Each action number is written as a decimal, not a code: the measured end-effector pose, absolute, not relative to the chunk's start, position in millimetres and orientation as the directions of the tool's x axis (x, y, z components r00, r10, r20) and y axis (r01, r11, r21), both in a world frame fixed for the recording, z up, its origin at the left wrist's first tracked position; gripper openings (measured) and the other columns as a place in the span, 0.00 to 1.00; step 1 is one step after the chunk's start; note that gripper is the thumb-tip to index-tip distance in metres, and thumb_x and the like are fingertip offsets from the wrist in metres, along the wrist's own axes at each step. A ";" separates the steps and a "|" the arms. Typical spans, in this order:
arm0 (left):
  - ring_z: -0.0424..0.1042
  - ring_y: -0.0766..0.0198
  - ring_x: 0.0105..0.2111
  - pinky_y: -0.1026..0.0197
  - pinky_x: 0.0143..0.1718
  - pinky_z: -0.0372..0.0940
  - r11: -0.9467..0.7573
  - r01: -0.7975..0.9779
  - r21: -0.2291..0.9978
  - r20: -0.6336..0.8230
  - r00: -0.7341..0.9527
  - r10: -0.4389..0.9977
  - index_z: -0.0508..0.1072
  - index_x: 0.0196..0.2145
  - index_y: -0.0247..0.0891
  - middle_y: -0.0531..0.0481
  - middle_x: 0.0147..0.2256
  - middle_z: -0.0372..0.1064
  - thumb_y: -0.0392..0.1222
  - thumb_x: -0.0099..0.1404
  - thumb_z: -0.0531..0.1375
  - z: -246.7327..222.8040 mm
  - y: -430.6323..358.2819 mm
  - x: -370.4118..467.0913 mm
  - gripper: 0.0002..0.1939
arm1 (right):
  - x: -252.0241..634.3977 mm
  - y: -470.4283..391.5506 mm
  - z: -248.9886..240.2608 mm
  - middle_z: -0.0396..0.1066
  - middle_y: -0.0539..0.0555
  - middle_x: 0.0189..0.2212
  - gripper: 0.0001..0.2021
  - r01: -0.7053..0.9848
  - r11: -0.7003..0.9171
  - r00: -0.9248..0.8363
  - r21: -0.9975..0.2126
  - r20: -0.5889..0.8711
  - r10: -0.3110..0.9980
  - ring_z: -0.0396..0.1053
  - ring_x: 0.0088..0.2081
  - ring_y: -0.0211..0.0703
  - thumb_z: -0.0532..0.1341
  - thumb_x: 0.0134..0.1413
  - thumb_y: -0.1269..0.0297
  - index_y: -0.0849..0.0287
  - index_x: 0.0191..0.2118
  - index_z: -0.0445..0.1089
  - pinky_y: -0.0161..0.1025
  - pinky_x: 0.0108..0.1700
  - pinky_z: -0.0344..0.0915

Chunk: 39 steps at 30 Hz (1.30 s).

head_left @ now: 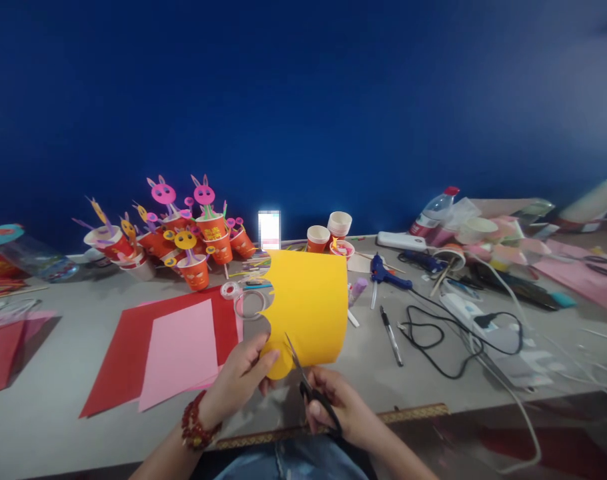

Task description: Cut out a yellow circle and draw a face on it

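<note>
A yellow sheet of paper [311,307] is raised over the table near the front edge, its left side cut in scallops. My left hand [246,373] pinches its lower left corner, at a rounded, partly cut piece. In my right hand [333,407] are black-handled scissors [303,373], the blades at the paper's lower edge beside that rounded piece. Behind the sheet's left side lie a clear tape ring [251,304] and a smaller tape roll [230,289].
Red paper [116,367] and pink paper [181,353] lie left. Decorated cups [193,273] stand behind them. A glue gun [391,277], a pen [391,337], black cable [433,360] and a power strip [463,310] lie right. A lit phone [269,231] stands by the wall.
</note>
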<state>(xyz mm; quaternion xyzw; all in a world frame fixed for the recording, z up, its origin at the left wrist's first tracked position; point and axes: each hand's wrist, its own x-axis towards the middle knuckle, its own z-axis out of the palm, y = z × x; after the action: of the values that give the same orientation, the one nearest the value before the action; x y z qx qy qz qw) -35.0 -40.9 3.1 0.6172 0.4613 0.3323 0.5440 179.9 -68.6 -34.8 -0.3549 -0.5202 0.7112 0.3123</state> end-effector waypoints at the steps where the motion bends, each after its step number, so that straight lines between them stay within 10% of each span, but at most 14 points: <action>1: 0.68 0.67 0.20 0.68 0.19 0.61 0.042 0.173 0.984 -0.103 0.363 0.926 0.67 0.35 0.38 0.54 0.25 0.67 0.54 0.70 0.53 2.0 -41.2 -34.5 0.16 | 178.6 -67.5 -36.7 0.62 0.44 0.20 0.30 -0.097 -0.263 -0.565 -0.960 -0.164 0.808 0.61 0.20 0.34 0.64 0.43 0.32 0.56 0.31 0.57 0.32 0.25 0.57; 39: 0.65 0.69 0.15 0.69 0.16 0.59 0.164 0.135 0.977 -0.206 0.401 0.893 0.68 0.34 0.36 0.54 0.21 0.68 0.59 0.66 0.57 -4.5 -35.3 -32.3 0.21 | 180.4 -61.0 -51.3 0.59 0.42 0.16 0.31 -0.058 -0.210 -0.554 -0.976 -0.144 0.820 0.57 0.17 0.31 0.62 0.42 0.30 0.55 0.29 0.54 0.29 0.20 0.52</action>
<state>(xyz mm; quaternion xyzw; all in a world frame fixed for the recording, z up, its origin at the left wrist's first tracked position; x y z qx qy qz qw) -32.3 -35.3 -4.5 0.5682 0.4524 0.3082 0.6145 180.4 -61.0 -51.3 -0.3511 -0.5430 0.6942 0.3161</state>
